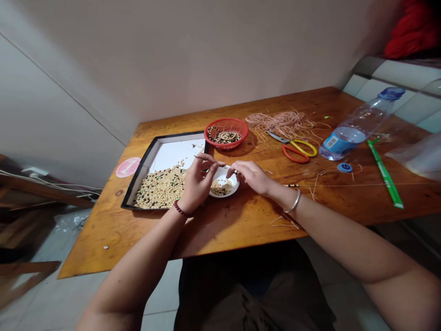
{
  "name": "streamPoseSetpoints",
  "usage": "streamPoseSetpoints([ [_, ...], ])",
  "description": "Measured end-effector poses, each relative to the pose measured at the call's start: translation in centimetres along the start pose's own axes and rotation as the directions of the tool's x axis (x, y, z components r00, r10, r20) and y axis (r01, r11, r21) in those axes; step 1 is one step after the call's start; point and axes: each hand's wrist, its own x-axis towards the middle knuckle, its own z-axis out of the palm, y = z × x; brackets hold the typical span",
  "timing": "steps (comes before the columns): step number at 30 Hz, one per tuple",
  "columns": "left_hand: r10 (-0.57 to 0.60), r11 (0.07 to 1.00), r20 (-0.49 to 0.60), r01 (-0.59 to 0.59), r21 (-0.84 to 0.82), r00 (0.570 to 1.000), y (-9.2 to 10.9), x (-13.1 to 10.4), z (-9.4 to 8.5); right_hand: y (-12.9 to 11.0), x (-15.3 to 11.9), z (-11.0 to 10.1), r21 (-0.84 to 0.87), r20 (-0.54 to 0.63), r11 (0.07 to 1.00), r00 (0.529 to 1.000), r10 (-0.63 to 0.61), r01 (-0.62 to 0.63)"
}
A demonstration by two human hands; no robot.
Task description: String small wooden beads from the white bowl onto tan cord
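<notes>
My left hand (200, 184) is closed on a thin dark needle-like rod, held over the left rim of a small white bowl (235, 185). Beads (221, 187) lie in the bowl. My right hand (251, 176) is pinched at the rod's other end, where a few light and dark beads show between the two hands. A thin string with some beads (291, 185) on it runs from beneath my right wrist toward the right. Left of the bowl, a black-rimmed tray (155, 139) holds many cream, black and green beads.
A red basket (226, 145) of beaded strands stands behind the bowl. Farther right are pink string (280, 123), scissors (296, 151), a tilted-looking water bottle (358, 124), a blue tag (345, 167) and a green strip (385, 174). A pink round label (127, 167) lies left of the tray.
</notes>
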Motion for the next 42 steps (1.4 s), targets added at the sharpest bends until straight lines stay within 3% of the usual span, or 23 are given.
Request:
streamPoseSetpoints([
  [6,-0.028,0.998,0.055,0.025,0.051,0.998,0.6,-0.1,-0.1,-0.9,-0.1,0.0,0.183,0.022,0.983,1.000,0.008,-0.012],
  [12,-0.005,0.986,0.036,-0.001,0.170,0.999,0.8,0.1,-0.2,-1.4,-0.4,-0.1,0.094,0.049,0.996,0.999,-0.016,0.012],
  [20,-0.040,0.997,0.051,0.044,-0.067,0.998,0.1,-0.1,0.0,-0.9,-0.1,-0.1,0.087,0.042,0.996,0.999,0.008,-0.011],
  [37,-0.077,0.997,0.110,0.075,0.019,0.991,0.5,0.0,-0.1,-0.8,-0.4,0.1,0.189,0.058,0.979,0.996,0.064,-0.074],
  [42,-0.063,0.997,0.105,0.057,0.059,0.992,0.5,-0.1,-0.2,-0.8,-0.5,0.0,0.090,-0.006,0.996,1.000,-0.004,0.005],
])
